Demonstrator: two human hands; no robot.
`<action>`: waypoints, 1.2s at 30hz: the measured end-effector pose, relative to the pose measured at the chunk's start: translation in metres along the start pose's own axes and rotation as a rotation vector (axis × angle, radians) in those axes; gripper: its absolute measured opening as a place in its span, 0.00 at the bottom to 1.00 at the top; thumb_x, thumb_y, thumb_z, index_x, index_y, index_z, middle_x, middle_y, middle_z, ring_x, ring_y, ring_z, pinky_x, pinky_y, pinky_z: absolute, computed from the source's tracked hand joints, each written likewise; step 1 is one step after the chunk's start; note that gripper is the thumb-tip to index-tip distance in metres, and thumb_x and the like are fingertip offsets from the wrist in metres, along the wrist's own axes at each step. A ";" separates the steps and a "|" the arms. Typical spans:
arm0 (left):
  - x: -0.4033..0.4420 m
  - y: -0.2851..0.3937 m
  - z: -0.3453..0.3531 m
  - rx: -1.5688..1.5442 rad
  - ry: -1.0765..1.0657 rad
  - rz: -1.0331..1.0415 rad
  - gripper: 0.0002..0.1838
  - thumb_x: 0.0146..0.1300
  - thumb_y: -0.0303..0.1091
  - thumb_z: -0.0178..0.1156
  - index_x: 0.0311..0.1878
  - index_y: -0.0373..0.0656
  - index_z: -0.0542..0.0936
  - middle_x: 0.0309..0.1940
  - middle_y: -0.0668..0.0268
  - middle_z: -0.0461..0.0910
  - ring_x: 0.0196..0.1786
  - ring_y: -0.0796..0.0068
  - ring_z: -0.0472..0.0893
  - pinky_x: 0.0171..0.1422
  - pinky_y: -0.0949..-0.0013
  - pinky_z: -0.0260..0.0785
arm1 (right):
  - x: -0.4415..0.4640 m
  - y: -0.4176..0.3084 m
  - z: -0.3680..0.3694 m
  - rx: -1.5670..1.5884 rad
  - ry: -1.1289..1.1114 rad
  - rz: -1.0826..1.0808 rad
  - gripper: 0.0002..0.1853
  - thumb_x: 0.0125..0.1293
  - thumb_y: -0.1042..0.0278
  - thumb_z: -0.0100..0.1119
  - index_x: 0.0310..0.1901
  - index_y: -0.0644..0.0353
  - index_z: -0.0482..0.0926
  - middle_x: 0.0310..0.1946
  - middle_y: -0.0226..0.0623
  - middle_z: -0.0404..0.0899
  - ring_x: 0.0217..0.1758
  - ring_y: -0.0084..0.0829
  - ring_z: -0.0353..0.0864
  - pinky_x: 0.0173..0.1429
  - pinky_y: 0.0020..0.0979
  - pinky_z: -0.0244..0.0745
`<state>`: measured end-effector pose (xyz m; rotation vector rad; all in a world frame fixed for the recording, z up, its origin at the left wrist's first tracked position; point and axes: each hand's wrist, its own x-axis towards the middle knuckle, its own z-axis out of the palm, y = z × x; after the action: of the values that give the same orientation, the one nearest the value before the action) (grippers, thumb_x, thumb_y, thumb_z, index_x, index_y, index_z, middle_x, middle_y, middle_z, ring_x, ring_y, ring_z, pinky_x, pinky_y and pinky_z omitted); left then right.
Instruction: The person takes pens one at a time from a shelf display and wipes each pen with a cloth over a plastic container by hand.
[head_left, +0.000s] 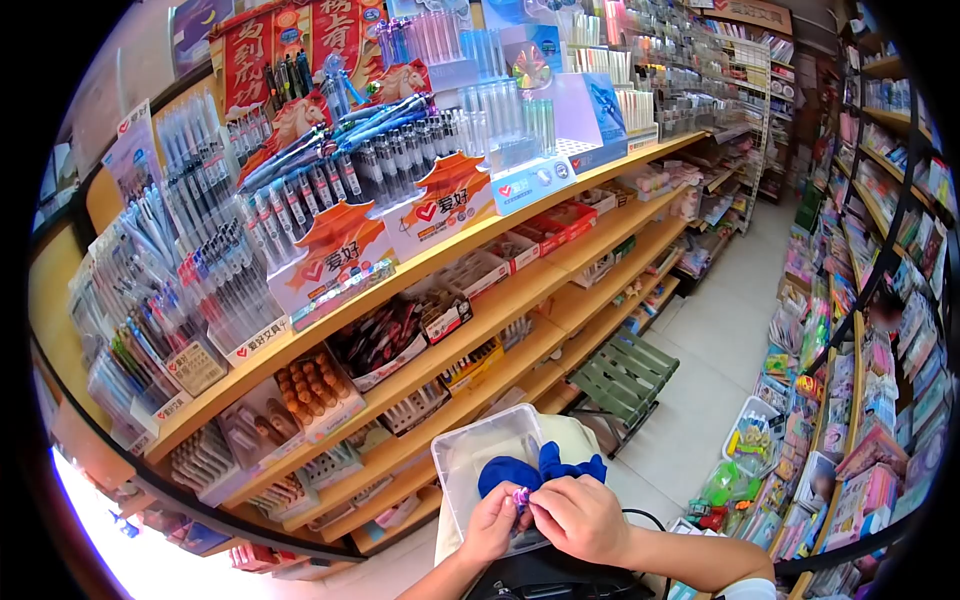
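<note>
My left hand (489, 524) pinches a small purple, pink and white object (521, 498) between thumb and fingers. Its exact kind is too small to make out. From the other side, the closed fingers of my right hand (582, 518) meet at the same piece. Just beyond both hands lies a deep blue, soft-looking bundle (508, 473), partly hidden by them. Under and behind it is a clear plastic box (452, 462), resting on a pale surface close to my body. Something black (550, 575) is below my wrists.
A wooden shelf unit (560, 265) full of pens and boxes runs along the left. A green slatted folding stool (628, 375) stands ahead on the tiled floor (715, 330). Stocked racks line the right, with a white basket (753, 437) of small goods low down.
</note>
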<state>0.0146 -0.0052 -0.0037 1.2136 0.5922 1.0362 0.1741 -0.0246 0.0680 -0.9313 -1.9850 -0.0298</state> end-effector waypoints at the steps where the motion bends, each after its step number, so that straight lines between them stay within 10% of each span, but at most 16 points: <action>1: 0.000 0.000 0.001 0.001 -0.001 0.010 0.15 0.69 0.44 0.41 0.42 0.42 0.68 0.24 0.71 0.68 0.25 0.84 0.64 0.29 0.81 0.57 | 0.000 -0.001 0.000 -0.019 0.000 -0.014 0.11 0.48 0.74 0.62 0.36 0.62 0.75 0.30 0.32 0.74 0.27 0.29 0.73 0.29 0.27 0.64; 36: 0.002 0.007 -0.004 -0.297 -0.159 -0.091 0.25 0.63 0.54 0.47 0.43 0.36 0.71 0.23 0.70 0.62 0.27 0.78 0.60 0.31 0.76 0.53 | 0.010 0.004 -0.011 0.200 0.036 0.173 0.08 0.49 0.78 0.60 0.33 0.61 0.74 0.27 0.38 0.75 0.27 0.38 0.76 0.30 0.31 0.70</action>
<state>0.0104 -0.0012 0.0021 0.9873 0.3516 0.9051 0.1811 -0.0198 0.0807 -0.9597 -1.8298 0.2434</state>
